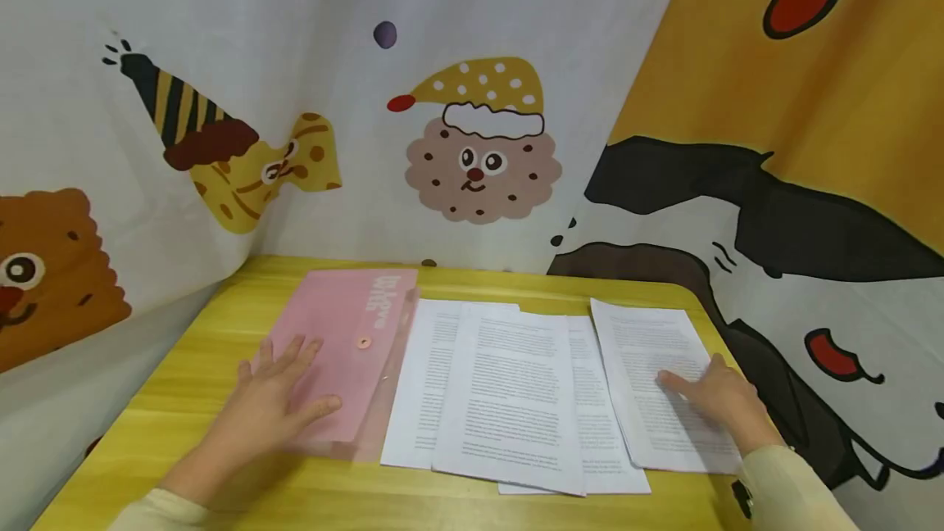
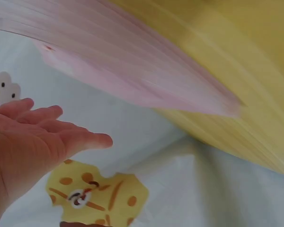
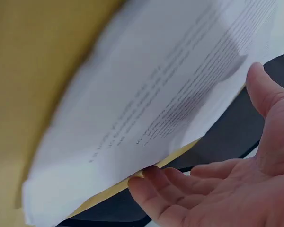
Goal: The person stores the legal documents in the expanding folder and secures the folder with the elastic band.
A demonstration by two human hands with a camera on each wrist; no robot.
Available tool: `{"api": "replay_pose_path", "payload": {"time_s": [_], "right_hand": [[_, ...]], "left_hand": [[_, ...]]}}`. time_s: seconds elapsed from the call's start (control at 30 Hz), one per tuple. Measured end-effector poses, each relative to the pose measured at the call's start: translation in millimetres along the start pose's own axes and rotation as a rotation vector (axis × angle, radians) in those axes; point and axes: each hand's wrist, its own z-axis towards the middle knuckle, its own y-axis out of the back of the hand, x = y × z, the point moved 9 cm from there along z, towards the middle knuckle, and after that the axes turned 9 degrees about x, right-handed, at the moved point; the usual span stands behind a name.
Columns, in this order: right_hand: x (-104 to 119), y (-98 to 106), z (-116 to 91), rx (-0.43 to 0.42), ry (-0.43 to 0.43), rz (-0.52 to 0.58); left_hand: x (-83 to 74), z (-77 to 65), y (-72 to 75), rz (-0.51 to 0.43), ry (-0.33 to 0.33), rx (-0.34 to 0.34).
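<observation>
Head view: sheets (image 1: 509, 396) between pink folder (image 1: 347, 371) and pile (image 1: 645, 351) on table (image 1: 173, 400), curtain (image 1: 317, 56) behind. Left hand (image 1: 276, 400) over folder, fingers spread; right hand (image 1: 726, 401) relaxed. Only right wrist view: fingertips (image 3: 139, 187) beside pile's edge.

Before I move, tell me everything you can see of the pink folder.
The folder is pink, smooth and plastic-looking, with a see-through strip down its right side, white lettering near the top right and a round button below. It looks closed and lies flat on the table, slanting, left of the papers. The left hand, fingers spread, hides part of its left side; whether it touches, I cannot tell.
</observation>
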Motion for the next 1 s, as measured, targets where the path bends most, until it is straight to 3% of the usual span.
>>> {"api": "replay_pose_path", "payload": {"time_s": [0.17, 0.5, 0.7, 0.87, 1.0], "right_hand": [[-8.7, 5.1, 13.7, -0.017, -0.089, 0.038], [-8.8, 14.8, 25.1, 0.061, -0.074, 0.034], [-11.6, 21.7, 26.3, 0.019, -0.050, 0.051], [-15.1, 28.4, 32.4, -0.029, 0.049, 0.058], [-21.3, 26.2, 37.0, 0.052, 0.126, 0.118]], "left_hand": [[-15.5, 6.4, -4.3, -0.006, 0.020, 0.014], [-43.7, 26.7, -7.9, 0.028, 0.031, -0.012], [-54.8, 41.2, -13.4, 0.022, 0.073, -0.010], [-55.0, 57.5, -29.5, 0.063, 0.155, 0.060], [-50.6, 70.0, -47.4, 0.098, 0.240, 0.176]]}}
